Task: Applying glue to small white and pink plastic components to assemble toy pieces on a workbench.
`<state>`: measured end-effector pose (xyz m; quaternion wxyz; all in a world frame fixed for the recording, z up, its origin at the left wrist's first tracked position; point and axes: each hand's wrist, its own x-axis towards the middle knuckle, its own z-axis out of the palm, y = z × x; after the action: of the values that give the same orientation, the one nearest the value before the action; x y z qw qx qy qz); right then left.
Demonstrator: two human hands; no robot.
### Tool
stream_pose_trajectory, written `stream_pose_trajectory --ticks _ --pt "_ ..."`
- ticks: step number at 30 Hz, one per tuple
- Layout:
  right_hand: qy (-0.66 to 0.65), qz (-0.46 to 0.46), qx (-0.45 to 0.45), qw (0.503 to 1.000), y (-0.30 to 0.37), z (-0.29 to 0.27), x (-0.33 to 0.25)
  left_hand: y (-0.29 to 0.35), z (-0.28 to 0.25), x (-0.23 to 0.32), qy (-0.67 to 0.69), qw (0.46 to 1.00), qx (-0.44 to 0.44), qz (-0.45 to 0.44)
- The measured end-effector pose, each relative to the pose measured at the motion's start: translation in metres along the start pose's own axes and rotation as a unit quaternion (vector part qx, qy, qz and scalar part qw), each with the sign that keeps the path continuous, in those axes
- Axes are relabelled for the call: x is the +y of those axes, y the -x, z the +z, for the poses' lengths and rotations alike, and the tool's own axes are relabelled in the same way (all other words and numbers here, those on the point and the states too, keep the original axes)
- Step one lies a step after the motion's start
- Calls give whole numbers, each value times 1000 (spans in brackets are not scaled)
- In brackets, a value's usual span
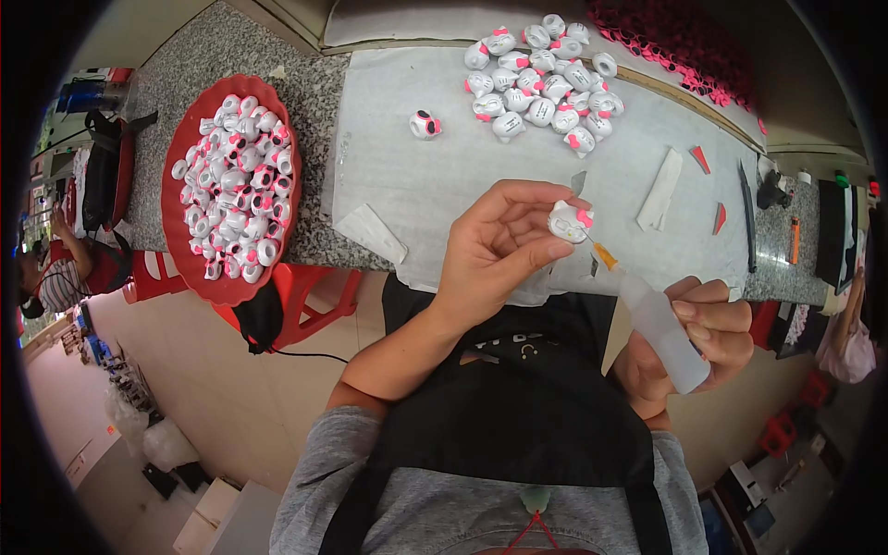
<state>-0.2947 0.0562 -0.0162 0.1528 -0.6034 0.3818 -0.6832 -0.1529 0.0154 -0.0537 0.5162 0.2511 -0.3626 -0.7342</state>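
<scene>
Between the thumb and fingers of my left hand is a small white cat-head figure with a pink bow. My right hand is wrapped round a translucent squeeze bottle with an orange needle tip. The bottle tilts up to the left, and its thin needle reaches the lower right of the cat head; whether it touches cannot be made out. On the paper-covered table farther off, a single white head with a pink bow and dark patches lies apart from a cluster of similar white heads.
A red scalloped tray heaped with white and pink heads stands at the left on a red stool. Pink-and-black pieces line the back ledge. Paper scraps, red slivers and a dark thin tool lie to the right.
</scene>
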Motion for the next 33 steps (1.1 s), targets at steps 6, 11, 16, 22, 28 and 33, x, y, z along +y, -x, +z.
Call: stream_pose_trajectory --ticks 6,11,16,22,28,33 --pt "-6 -8 -6 1000 2 -1 2 0 1 -2 2 1000 -5 -4" --pt "-8 0 -6 1000 2 -1 2 1 1 -2 -9 1000 -9 2" --pt "-9 3 -7 1000 2 0 2 1 -1 -5 -105 993 -24 52" --pt "-20 17 -14 1000 4 1 0 2 -1 -5 -171 981 -32 80" --pt "-8 26 -17 999 3 2 -2 2 -2 -5 -219 970 -21 100" --pt "3 18 -33 999 -2 1 -2 0 -3 -4 -252 959 -28 124"
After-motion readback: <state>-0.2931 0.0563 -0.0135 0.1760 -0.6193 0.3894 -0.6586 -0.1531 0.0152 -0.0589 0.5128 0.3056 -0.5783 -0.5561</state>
